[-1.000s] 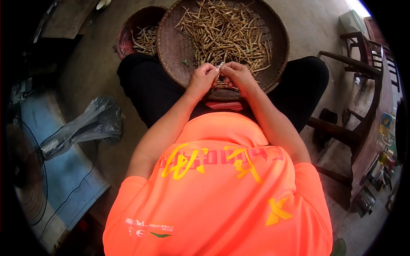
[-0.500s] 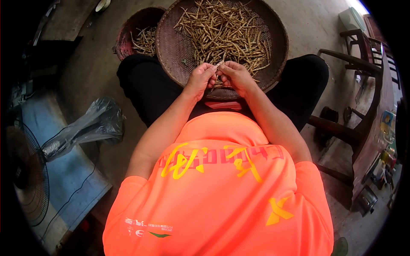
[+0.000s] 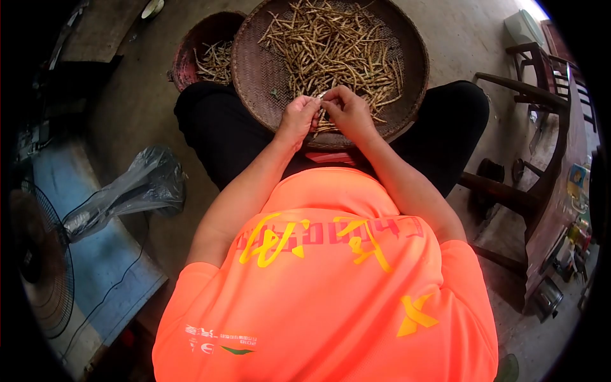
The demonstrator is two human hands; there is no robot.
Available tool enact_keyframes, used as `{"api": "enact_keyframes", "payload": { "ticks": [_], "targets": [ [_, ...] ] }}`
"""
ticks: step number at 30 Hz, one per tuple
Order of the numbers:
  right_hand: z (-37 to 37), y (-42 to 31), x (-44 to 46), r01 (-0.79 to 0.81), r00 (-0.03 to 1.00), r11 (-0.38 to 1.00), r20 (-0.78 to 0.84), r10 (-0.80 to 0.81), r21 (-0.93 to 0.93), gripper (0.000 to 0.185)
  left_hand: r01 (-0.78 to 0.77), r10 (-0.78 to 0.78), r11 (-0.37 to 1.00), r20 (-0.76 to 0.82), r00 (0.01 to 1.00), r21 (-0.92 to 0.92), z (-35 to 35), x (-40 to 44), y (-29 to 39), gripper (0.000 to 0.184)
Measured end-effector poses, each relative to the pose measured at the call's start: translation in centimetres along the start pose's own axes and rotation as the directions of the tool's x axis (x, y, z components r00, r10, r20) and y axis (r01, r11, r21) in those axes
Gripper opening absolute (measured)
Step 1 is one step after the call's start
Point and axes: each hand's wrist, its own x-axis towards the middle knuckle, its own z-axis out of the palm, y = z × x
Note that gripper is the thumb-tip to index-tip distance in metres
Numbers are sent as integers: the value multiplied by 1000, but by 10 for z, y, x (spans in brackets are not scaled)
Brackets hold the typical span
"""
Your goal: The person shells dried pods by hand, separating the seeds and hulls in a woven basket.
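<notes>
Over the near rim of a round woven basket [image 3: 262, 95], my two hands meet at one dry bean pod [image 3: 321, 96]. My left hand [image 3: 299, 120] is closed, with thumb and forefinger pinching the pod. Against its other end, my right hand [image 3: 352, 116] is also closed in a pinch, and its fingers partly cover the pod. Many long, tan, dry bean pods [image 3: 331, 48] lie heaped in the basket, which rests on my lap between my knees.
A reddish bucket [image 3: 186, 63] with more pods stands behind my left knee. Left are a clear plastic bag [image 3: 149, 181], a fan [image 3: 48, 254] and a blue-topped surface [image 3: 95, 248]. Wooden chairs [image 3: 534, 83] and a cluttered table [image 3: 563, 210] stand on the right.
My right hand has shifted slightly up, its forefinger now more bent over the pod. My left hand stays almost in place, and the basket has not moved.
</notes>
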Motion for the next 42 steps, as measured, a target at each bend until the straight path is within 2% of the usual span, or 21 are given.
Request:
{"api": "enact_keyframes", "payload": {
  "ticks": [6,8,9,11,12,14,15,17,18,21,22,24,27,31,34,36,40,42],
  "targets": [
    [-3,-9,-1,7,999,992,40,-2,-130,14,-45,44,999,42,998,10,-2,0,-2,21],
    [-3,-11,-2,-85,991,996,107,85,-4,15,-39,40,999,69,997,-18,-4,0,0,20],
    [-4,-11,-2,-85,991,996,106,85,-4,15,-32,36,999,96,995,-44,-4,-1,2,20],
    [-4,-7,-1,-201,970,960,174,168,193,17,-40,44,999,106,993,-37,-4,-1,4,20],
    [-4,-5,-1,-200,970,960,174,168,193,17,-48,51,998,114,992,-30,-4,-2,5,19],
    [-3,1,0,-306,949,845,209,235,439,18,-43,47,998,110,993,-37,0,-4,6,18],
    [-4,3,1,-305,949,845,209,234,439,18,-39,44,998,106,993,-45,1,-4,6,17],
    [-7,6,4,-380,924,735,189,333,561,19,-21,33,995,121,992,-101,-1,-1,3,15],
    [-10,4,5,-380,924,735,189,333,562,19,-2,23,988,136,990,-158,-1,0,3,13],
    [-16,0,6,-460,888,838,143,438,294,18,26,7,964,122,992,-265,-5,2,5,10],
    [-16,-1,4,-461,887,836,142,439,296,18,28,5,964,123,992,-264,-5,2,5,10],
    [-15,-3,2,-525,851,720,288,440,453,17,34,0,961,122,993,-275,-4,2,6,11],
    [-12,-3,2,-515,857,666,335,391,540,17,30,6,974,157,988,-226,-1,1,3,12],
    [-15,7,6,-519,854,667,345,389,534,14,40,-2,977,179,984,-211,0,-2,6,14],
    [-16,14,8,-537,842,591,347,413,602,13,58,-34,990,179,983,-131,1,-5,11,15],
    [-17,13,8,-534,845,625,337,415,570,13,-22,5,994,161,987,103,2,-6,12,15],
    [-15,7,6,-539,840,614,315,441,577,12,-45,33,995,145,989,83,2,-5,10,16],
    [-16,9,5,-579,815,612,360,454,539,12,-1,-1,1000,117,993,24,0,-4,10,17]
  ]
}}
